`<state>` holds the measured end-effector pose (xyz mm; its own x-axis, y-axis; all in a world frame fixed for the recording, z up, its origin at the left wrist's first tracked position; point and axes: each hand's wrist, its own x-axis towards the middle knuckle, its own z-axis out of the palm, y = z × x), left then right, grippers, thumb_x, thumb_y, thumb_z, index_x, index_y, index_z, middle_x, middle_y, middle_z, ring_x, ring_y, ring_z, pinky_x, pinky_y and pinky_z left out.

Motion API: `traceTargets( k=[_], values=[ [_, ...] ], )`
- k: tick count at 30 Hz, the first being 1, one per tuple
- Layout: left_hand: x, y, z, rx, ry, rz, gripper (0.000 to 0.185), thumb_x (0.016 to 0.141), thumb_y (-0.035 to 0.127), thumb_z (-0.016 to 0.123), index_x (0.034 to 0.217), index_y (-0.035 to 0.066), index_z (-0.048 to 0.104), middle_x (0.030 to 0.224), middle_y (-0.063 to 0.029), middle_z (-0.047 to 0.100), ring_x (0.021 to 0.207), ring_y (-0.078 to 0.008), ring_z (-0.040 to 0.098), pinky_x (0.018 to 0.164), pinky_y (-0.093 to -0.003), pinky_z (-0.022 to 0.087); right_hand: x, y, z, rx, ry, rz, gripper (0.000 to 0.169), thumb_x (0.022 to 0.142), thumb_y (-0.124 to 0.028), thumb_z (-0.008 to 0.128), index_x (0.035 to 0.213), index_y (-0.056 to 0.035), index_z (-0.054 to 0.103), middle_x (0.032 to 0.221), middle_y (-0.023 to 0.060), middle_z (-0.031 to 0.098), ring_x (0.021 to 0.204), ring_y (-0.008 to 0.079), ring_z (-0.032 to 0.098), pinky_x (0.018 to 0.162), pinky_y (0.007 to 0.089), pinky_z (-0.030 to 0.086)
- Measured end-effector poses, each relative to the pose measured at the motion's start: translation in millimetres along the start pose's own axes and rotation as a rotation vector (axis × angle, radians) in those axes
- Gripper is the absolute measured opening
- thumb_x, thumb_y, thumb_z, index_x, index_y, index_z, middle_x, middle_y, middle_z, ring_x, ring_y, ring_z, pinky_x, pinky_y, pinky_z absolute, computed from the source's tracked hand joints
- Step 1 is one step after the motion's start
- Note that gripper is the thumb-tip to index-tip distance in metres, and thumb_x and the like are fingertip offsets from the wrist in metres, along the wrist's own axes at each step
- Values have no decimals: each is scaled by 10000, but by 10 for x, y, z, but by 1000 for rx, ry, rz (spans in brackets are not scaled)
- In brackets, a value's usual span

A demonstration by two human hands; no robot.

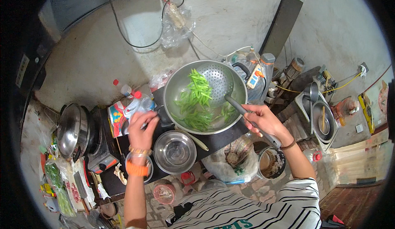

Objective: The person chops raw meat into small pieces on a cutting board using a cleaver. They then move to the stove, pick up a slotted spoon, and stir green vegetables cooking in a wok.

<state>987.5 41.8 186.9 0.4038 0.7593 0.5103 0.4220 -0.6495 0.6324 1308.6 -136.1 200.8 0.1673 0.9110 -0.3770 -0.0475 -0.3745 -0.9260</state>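
Note:
My right hand (261, 119) grips the dark handle of a perforated metal skimmer (216, 80). The round skimmer head rests inside a large metal wok (168, 105), tilted against its far right side. Sliced green vegetable pieces (199, 90) lie partly on the skimmer's left edge. More of them are in the clear liquid at the wok's near side. My left hand (142, 127), blurred and with bent fingers, hovers left of the wok near its side handle; whether it holds anything is unclear. Just below the wok stands a metal bowl (175, 152), apparently holding only a little clear liquid.
Bottles (128, 90) and a colourful packet (115, 117) crowd the counter's back left. A lidded pan (72, 131) sits on a cooker farther left, with a cleaver (81, 184) nearby. A power strip (254, 77) hangs beside the wok's right handle. Below is a plastic-lined bin (216, 164).

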Motion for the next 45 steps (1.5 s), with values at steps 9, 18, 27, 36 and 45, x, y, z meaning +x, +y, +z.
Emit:
traceTargets(
  k=[9, 18, 27, 36, 45],
  values=[
    [802, 67, 1189, 352, -131, 221, 154, 634, 141, 728, 770, 129, 656, 758, -41, 537, 798, -235, 520, 686, -363, 380, -62, -42, -54, 51, 7, 4, 406, 897, -75, 470, 1295, -4, 428, 603, 16, 510, 427, 52, 402, 358, 202, 348],
    [839, -71, 1520, 440, -163, 209, 125, 605, 139, 713, 681, 129, 614, 755, -33, 540, 794, -230, 515, 670, -373, 354, 11, 11, -104, 53, -14, -6, 410, 899, -76, 475, 1301, -13, 424, 609, 20, 520, 427, 57, 408, 360, 209, 357],
    [875, 23, 1435, 359, -191, 211, 92, 615, 105, 670, 653, 117, 587, 746, -29, 550, 781, -229, 512, 665, -369, 339, 81, 50, -151, 83, -27, -9, 426, 890, -68, 476, 1292, 51, 399, 608, 39, 532, 429, 75, 426, 402, 226, 357],
    [898, 49, 1347, 379, -145, 220, 197, 666, 225, 723, 840, 151, 667, 754, -1, 571, 763, -209, 531, 653, -363, 340, 127, 148, -113, -35, 32, -57, 404, 882, -82, 501, 1268, 26, 444, 657, 85, 597, 439, 150, 511, 427, 284, 409],
    [471, -94, 514, 42, 248, -52, 257, 840, 156, 599, 1072, 49, 626, 876, -89, 633, 824, -169, 587, 742, -300, 449, 30, -84, 24, -905, 193, -356, 387, 803, -61, 552, 1186, -7, 527, 684, 265, 567, 665, 420, 579, 615, 449, 467]
  ],
)
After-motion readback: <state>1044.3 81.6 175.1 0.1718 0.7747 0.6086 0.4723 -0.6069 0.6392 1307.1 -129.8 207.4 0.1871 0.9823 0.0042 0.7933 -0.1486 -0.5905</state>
